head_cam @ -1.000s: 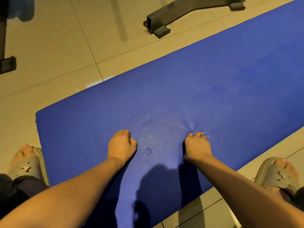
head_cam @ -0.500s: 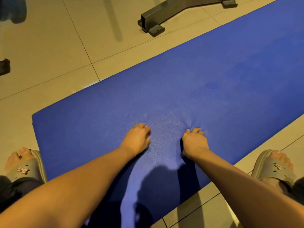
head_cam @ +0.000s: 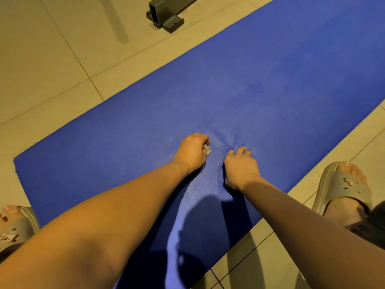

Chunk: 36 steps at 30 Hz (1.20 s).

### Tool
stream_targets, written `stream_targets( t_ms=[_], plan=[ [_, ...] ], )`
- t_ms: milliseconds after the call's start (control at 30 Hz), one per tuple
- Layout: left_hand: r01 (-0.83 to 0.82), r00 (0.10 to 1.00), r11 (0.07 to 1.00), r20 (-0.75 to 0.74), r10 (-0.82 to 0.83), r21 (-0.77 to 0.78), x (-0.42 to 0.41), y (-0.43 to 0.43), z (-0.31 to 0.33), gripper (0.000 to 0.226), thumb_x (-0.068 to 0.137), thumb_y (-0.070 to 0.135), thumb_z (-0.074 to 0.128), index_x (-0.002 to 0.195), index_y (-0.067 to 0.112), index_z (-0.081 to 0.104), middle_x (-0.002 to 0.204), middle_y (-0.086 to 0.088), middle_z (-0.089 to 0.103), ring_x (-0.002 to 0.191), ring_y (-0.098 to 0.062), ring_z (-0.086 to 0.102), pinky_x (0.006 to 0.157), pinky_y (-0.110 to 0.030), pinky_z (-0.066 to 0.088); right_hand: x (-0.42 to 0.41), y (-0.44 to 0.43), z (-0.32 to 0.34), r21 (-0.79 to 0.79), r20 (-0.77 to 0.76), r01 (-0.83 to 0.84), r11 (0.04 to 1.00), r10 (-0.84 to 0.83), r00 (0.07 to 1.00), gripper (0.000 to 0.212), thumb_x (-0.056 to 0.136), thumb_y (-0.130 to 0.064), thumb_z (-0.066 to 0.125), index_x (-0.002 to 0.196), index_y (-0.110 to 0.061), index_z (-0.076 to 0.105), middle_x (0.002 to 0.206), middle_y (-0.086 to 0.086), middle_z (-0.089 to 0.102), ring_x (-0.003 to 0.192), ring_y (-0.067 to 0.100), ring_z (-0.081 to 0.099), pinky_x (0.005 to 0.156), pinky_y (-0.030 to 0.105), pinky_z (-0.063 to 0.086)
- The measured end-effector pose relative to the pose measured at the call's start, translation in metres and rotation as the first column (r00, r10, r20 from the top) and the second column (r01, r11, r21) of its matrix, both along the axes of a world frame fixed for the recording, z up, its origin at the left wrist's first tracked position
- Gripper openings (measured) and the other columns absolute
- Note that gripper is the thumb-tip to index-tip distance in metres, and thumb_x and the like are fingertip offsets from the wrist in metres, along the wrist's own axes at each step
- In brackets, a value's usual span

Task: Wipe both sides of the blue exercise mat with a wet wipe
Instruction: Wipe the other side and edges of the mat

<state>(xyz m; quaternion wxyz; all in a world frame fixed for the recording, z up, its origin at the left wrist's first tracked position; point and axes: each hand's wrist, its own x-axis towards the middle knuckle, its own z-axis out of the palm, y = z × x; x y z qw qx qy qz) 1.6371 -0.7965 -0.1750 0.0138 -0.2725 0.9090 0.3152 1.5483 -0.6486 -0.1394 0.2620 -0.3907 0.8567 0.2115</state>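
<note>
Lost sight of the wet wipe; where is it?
Head view, centre: wet wipe bunched in the left hand on the blue mat, beside the right hand.

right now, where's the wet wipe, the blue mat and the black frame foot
wet wipe (head_cam: 207, 150): head view, its crumpled white edge
blue mat (head_cam: 270, 69): head view, bare top surface
black frame foot (head_cam: 173, 22): head view, flat end pad

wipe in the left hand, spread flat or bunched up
Bunched up: the wipe shows only as a small crumpled wad in the left hand.
</note>
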Motion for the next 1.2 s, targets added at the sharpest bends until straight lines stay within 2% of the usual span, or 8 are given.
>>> stream_targets(
  t_ms=[133, 300, 467, 567, 733, 867, 1067, 1200],
  plan=[
    [0.112, 0.993, 0.994, 0.036, -0.111, -0.014, 0.024, -0.006, -0.001, 0.011, 0.091, 0.013, 0.059, 0.092, 0.016, 0.07, 0.091, 0.002, 0.06, 0.084, -0.02, 0.056, 0.077, -0.034, 0.049, -0.001, 0.006, -0.001, -0.022, 0.002, -0.01, 1.0, 0.01, 1.0, 0.09, 0.086, -0.026, 0.068, 0.156, -0.001, 0.017, 0.156, 0.037, 0.017, 0.143, 0.054, 0.024, 0.107, 0.048, 0.043],
    [0.227, 0.954, 0.974, 0.201, -0.221, -0.006, 0.128, -0.027, 0.019, 0.008, 0.088, 0.02, 0.057, 0.081, 0.024, 0.058, 0.085, 0.005, 0.057, 0.077, -0.018, 0.055, 0.073, -0.039, 0.051, -0.001, 0.004, 0.002, 0.003, 0.027, -0.005, 1.0, 0.005, 1.0, 0.093, 0.087, -0.028, 0.066, 0.158, -0.002, 0.011, 0.156, 0.037, 0.013, 0.143, 0.055, 0.021, 0.109, 0.047, 0.041],
    [0.249, 0.9, 0.968, 0.37, -0.229, -0.008, 0.181, -0.023, 0.037, 0.02, 0.084, 0.018, 0.06, 0.073, 0.025, 0.044, 0.083, 0.007, 0.052, 0.075, -0.015, 0.049, 0.065, -0.025, 0.04, 0.0, 0.003, 0.004, 0.0, 0.057, 0.02, 1.0, -0.02, 0.998, 0.095, 0.089, -0.03, 0.064, 0.158, -0.003, 0.006, 0.158, 0.037, 0.006, 0.145, 0.056, 0.015, 0.112, 0.048, 0.037],
    [0.188, 0.928, 0.982, 0.33, -0.174, -0.011, 0.161, -0.021, 0.032, 0.023, 0.083, 0.016, 0.06, 0.07, 0.025, 0.043, 0.082, 0.007, 0.05, 0.074, -0.017, 0.049, 0.061, -0.025, 0.034, 0.001, 0.004, 0.002, -0.007, 0.058, 0.037, 0.999, -0.037, 0.998, 0.095, 0.091, -0.032, 0.062, 0.159, -0.004, 0.002, 0.159, 0.036, 0.002, 0.146, 0.056, 0.01, 0.117, 0.049, 0.03],
    [0.111, 0.99, 0.994, 0.089, -0.11, -0.007, 0.056, 0.002, 0.011, 0.005, 0.093, 0.011, 0.059, 0.089, 0.011, 0.063, 0.091, 0.0, 0.057, 0.083, -0.021, 0.052, 0.073, -0.03, 0.038, 0.001, 0.014, -0.005, -0.078, 0.077, 0.072, 0.994, -0.066, 0.995, 0.096, 0.09, -0.035, 0.065, 0.159, -0.01, 0.003, 0.162, 0.03, -0.001, 0.149, 0.05, 0.005, 0.119, 0.049, 0.026],
    [0.056, 0.996, 0.998, 0.074, -0.058, 0.028, 0.001, 0.02, 0.006, 0.015, 0.092, 0.004, 0.055, 0.091, 0.01, 0.069, 0.094, -0.002, 0.066, 0.083, -0.02, 0.056, 0.074, -0.032, 0.045, -0.002, 0.024, -0.009, -0.14, 0.135, 0.118, 0.983, -0.099, 0.986, 0.106, 0.088, -0.042, 0.072, 0.161, -0.018, -0.001, 0.165, 0.02, -0.01, 0.153, 0.041, -0.005, 0.122, 0.047, 0.02],
    [0.211, 0.966, 0.976, 0.145, -0.215, 0.045, 0.104, 0.002, 0.013, 0.013, 0.088, 0.017, 0.063, 0.078, 0.021, 0.056, 0.079, 0.006, 0.057, 0.074, -0.019, 0.052, 0.067, -0.03, 0.038, 0.002, 0.023, -0.002, -0.158, 0.182, 0.166, 0.973, -0.137, 0.974, 0.108, 0.087, -0.04, 0.075, 0.161, -0.021, -0.001, 0.166, 0.016, -0.013, 0.154, 0.037, -0.008, 0.122, 0.047, 0.022],
    [0.205, 0.944, 0.979, 0.264, -0.196, -0.004, 0.188, 0.001, 0.023, 0.019, 0.081, 0.017, 0.06, 0.072, 0.023, 0.044, 0.077, 0.009, 0.05, 0.072, -0.015, 0.046, 0.061, -0.025, 0.033, -0.003, 0.038, 0.013, -0.166, 0.17, 0.264, 0.95, -0.236, 0.957, 0.087, 0.084, -0.049, 0.074, 0.153, -0.018, 0.031, 0.161, 0.018, 0.017, 0.15, 0.036, 0.015, 0.115, 0.049, 0.034]
  ],
)
